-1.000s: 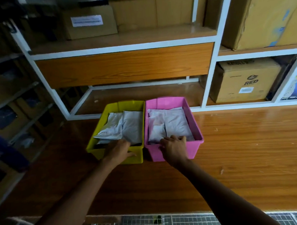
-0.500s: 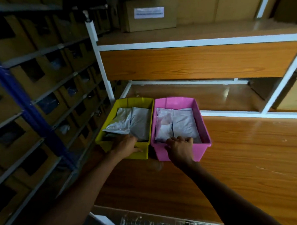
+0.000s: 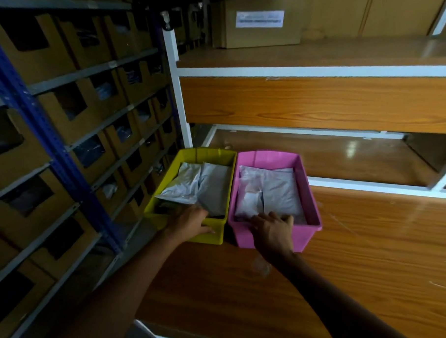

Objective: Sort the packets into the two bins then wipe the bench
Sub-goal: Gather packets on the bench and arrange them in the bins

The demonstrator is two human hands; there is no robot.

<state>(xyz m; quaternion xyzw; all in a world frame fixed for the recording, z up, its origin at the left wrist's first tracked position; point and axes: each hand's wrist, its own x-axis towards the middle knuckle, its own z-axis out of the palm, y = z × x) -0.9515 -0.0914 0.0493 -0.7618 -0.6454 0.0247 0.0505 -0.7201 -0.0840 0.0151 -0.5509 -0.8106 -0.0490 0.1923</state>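
Two bins stand side by side on the wooden bench (image 3: 373, 251) near its left end. The yellow bin (image 3: 203, 154) holds grey and white packets (image 3: 192, 188). The pink bin (image 3: 309, 190) holds white packets (image 3: 271, 189). My left hand (image 3: 188, 220) grips the yellow bin's near rim, fingers curled over the edge. My right hand (image 3: 273, 230) grips the pink bin's near rim the same way.
A blue-framed rack (image 3: 44, 130) of cardboard boxes stands to the left, beyond the bench end. A white-framed shelf unit (image 3: 314, 70) rises behind the bins, with a labelled cardboard box (image 3: 259, 21) on top. Bare bench stretches to the right.
Both hands have kept hold of the bins' rims while the bins slid left along the bench. My view has swung left, bringing the box rack into sight.
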